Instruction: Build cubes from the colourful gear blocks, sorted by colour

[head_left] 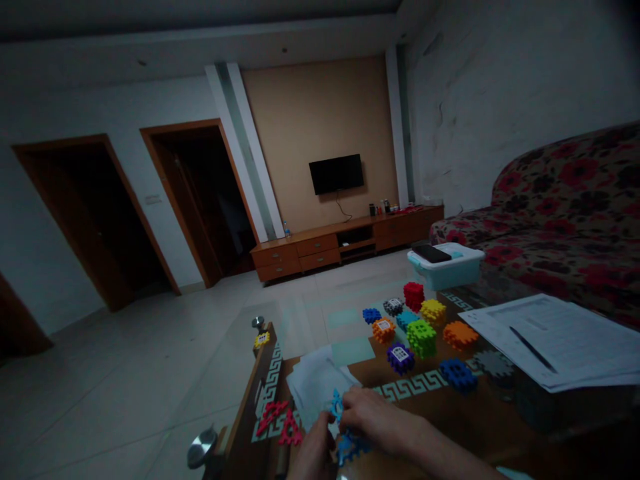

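Observation:
My left hand [316, 452] and my right hand [373, 415] meet at the near edge of the glass-topped table. Between them stands a light blue interlocking plastic tile [337, 403], its toothed edge upright. Both hands have their fingers closed on it, though the fingers hide much of it. Just below my right hand lies a blue toothed piece [352, 448], partly covered; I cannot tell whether it is joined to the tile. To the left, two red toothed pieces, one a red tile [290, 429], lie flat on the table.
Toothed block stacks stand ahead, among them green [421, 339], purple [400, 359] and dark blue [457, 375]. White papers [317, 380] lie beyond my hands. A pen [533, 349] rests on more papers at right, near a lidded box [447, 268] with a phone on top.

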Motion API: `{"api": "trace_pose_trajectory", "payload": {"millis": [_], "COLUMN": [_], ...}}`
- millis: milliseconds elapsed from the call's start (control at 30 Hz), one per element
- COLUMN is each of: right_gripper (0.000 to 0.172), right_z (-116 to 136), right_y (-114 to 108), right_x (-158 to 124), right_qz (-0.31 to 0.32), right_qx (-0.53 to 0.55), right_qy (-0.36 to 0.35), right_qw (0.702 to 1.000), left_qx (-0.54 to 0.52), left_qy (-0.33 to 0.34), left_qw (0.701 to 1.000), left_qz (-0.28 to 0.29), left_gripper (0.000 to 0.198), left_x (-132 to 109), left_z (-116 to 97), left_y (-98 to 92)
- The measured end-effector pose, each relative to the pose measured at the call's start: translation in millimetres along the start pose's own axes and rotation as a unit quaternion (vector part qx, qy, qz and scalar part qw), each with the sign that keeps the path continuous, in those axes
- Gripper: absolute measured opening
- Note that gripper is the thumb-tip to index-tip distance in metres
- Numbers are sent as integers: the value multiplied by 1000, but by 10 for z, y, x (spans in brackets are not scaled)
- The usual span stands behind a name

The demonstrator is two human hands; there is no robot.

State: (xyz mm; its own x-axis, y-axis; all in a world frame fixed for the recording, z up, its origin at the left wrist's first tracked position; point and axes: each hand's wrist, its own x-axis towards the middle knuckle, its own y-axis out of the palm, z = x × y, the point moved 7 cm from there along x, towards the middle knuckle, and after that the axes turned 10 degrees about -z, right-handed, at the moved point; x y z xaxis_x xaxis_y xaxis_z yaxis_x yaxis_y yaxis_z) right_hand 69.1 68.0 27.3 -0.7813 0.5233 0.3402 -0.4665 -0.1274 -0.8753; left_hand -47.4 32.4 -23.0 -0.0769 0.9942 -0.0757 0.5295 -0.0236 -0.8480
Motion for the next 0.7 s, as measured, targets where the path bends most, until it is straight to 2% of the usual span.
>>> {"api": "trace_pose_trajectory", "payload": {"millis": [100, 200, 300, 400, 467, 633, 700], "right_gripper": [25, 30, 34, 33, 33, 24, 26], "right_z": [108, 24, -201, -366, -448, -588, -568], "right_y": [47, -24, -81, -75, -74, -122, -134], "right_x": [68, 81, 14, -68, -97, -118, -124], "right_qz": [3, -10, 6, 46, 58, 36, 23], "right_qx": [6, 14, 0, -6, -8, -39, -32], "right_qy": [-21, 26, 103, 131, 150, 214, 204], "right_qw": [1000, 1000, 995, 990, 987, 975, 978], "left_qx": [16, 24, 65, 123, 149, 213, 226], "left_qy": [-3, 33, 85, 88, 82, 26, 12], "left_qw": [999, 994, 990, 987, 985, 974, 969], "left_qz": [-44, -106, -92, -47, -39, -79, -99], "left_gripper": [52, 57, 55, 55, 57, 39, 33], "left_x": [15, 48, 104, 162, 186, 188, 178], "left_z": [-2, -116, -252, -287, -287, -200, -176], "left_y": [-164, -350, -345, -249, -228, -322, -358]}}
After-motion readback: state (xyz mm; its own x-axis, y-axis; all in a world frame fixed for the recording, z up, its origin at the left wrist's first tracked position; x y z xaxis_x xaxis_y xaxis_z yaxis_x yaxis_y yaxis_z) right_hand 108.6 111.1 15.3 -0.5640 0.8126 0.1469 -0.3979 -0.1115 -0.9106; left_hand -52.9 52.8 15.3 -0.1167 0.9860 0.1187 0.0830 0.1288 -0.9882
